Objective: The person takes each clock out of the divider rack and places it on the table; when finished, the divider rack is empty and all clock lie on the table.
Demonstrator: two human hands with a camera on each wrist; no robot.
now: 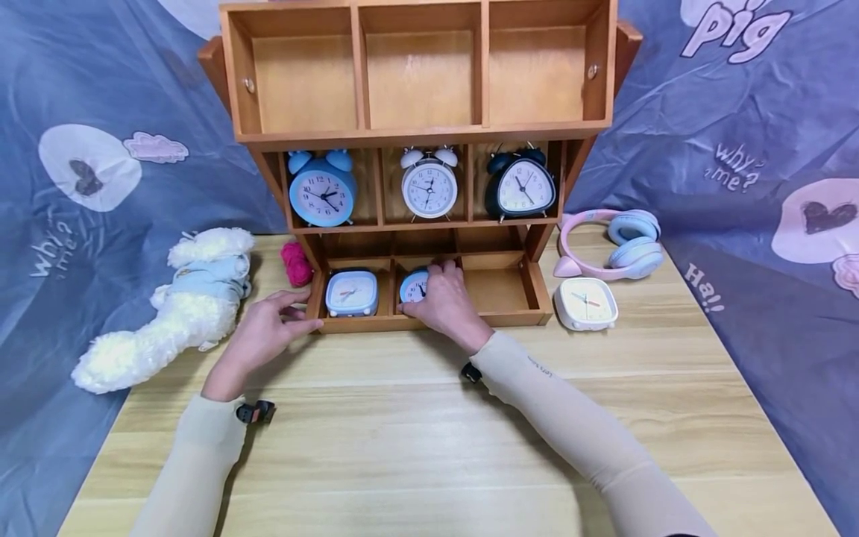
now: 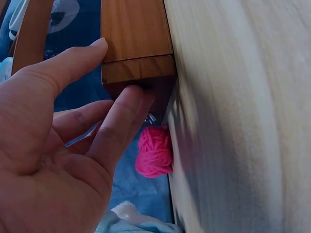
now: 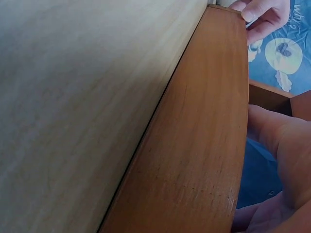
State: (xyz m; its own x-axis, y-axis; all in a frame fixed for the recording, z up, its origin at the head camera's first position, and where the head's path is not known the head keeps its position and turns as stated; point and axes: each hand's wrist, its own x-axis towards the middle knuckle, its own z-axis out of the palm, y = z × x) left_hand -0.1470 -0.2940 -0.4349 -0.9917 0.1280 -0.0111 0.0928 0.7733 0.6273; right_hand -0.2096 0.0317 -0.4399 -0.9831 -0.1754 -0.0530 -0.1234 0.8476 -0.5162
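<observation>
Right hand (image 1: 451, 294) has its grip round the small round blue clock (image 1: 411, 288), thumb low at about 8 o'clock on it, fingers over the top. Clock sits in the middle compartment of the bottom tier of the wooden rack (image 1: 429, 324); light-blue square clock (image 1: 352, 293) next door at 9 o'clock. Left hand (image 1: 268, 332) grasps nothing, fingers fairly straight, touching the rack's lower-left corner, probably steadying it. Step in hand: looks like seating or adjusting the round clock. Next move probably calls for squaring its dial, letting go without tipping it, then reaching toward 3 o'clock for the white square clock (image 1: 587, 303) on the table (image 1: 403, 447), just beside the rack.
</observation>
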